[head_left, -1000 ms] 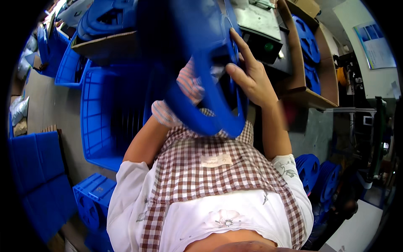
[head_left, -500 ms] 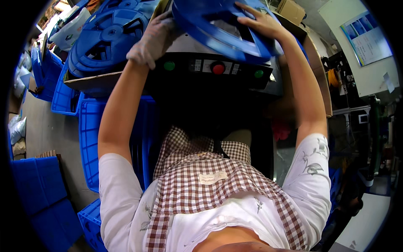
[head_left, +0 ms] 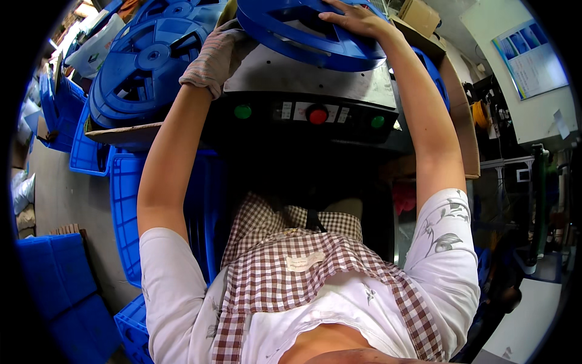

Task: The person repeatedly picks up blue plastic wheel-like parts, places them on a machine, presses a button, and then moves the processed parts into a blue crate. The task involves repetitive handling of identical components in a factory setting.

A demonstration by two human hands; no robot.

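A large blue plastic reel (head_left: 303, 53) with wide cut-outs is held over the pale metal top (head_left: 267, 77) of a machine, its far side cut off by the upper edge. My left hand (head_left: 219, 56), in a striped knit glove, is at the reel's left rim; its fingertips are mostly hidden. My bare right hand (head_left: 357, 20) grips the reel's upper right part, fingers stretching across the flange. Below the reel, the machine's black front carries a red button (head_left: 317, 114) between a left green button (head_left: 242, 111) and a right green button (head_left: 377, 122).
Stacked blue reels (head_left: 151, 60) fill a cardboard box at the left. Another cardboard box (head_left: 465, 121) stands at the right with a blue reel (head_left: 431, 70) in it. Blue crates (head_left: 127, 212) stand beside me at the left. A board with a poster (head_left: 530, 57) is at the far right.
The reel has moved up and left, away from me, and looks flatter and less blurred. My right hand has gone with it. More of the machine's metal top shows.
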